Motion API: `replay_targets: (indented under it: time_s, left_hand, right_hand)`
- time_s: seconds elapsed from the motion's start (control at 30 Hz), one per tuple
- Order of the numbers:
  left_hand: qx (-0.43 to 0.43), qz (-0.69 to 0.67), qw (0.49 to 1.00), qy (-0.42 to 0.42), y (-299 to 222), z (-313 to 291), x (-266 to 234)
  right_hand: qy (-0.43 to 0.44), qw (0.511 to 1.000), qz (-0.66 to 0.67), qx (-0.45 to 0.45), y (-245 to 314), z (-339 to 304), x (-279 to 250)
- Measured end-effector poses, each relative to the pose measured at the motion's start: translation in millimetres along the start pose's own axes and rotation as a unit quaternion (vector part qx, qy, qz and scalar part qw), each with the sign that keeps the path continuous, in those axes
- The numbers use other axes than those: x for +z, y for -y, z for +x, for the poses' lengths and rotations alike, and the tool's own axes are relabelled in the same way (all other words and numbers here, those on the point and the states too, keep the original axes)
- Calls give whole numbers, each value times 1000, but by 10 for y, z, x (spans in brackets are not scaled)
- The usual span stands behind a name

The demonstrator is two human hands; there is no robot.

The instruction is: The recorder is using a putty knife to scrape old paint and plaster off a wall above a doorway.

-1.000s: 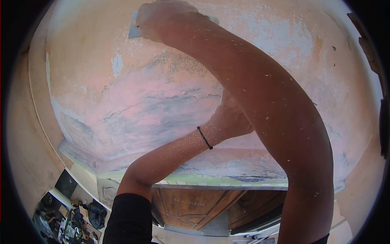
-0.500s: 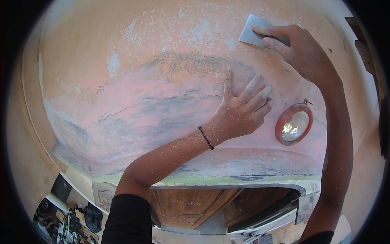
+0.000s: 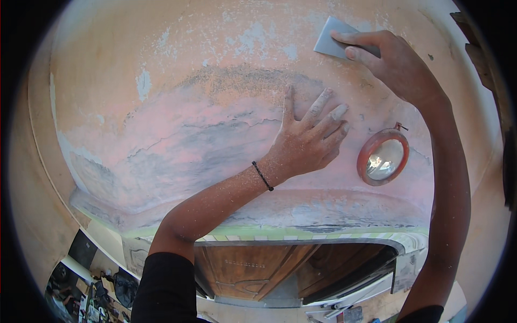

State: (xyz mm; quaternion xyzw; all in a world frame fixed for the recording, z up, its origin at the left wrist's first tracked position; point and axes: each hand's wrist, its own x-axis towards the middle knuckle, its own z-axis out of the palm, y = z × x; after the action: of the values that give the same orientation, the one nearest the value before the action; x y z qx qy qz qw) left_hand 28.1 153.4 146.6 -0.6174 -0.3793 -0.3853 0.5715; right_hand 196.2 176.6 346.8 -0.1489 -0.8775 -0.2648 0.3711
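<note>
A curved pink and beige panel (image 3: pixel 177 134), patched with grey and white filler and dusted with sanding powder, fills the view. My left hand (image 3: pixel 309 137) lies flat on it near the middle, fingers spread, a thin black band on the wrist. My right hand (image 3: pixel 390 62) is at the upper right and presses a flat grey rectangular sanding pad (image 3: pixel 334 40) against the panel with its fingertips.
A round lamp with an orange rim (image 3: pixel 383 158) sits in the panel right of my left hand. Below the panel's green-taped lower edge (image 3: pixel 301 235) is a brown wooden surface (image 3: pixel 253 269). Cluttered items (image 3: pixel 91 290) lie on the floor at lower left.
My right arm swept from the upper left across to the upper right with the pad, uncovering the round lamp. My left hand stayed flat on the panel.
</note>
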Motion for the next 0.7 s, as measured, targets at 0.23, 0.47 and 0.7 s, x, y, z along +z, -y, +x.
replay_targets:
  time_s: [0.23, 0.47, 0.7]
  left_hand:
    - [3, -38, 999, -14, -52, 21, 67]
    - [-289, -646, 698, 111, -4, -394, -94]
    - [5, -51, 998, -22, 8, 9, -14]
  right_hand:
    - [34, 997, 12, -62, 1232, 814, 424]
    - [96, 989, -8, -116, 2289, 1013, 736]
    - [-23, 998, 51, -28, 264, -174, 158]
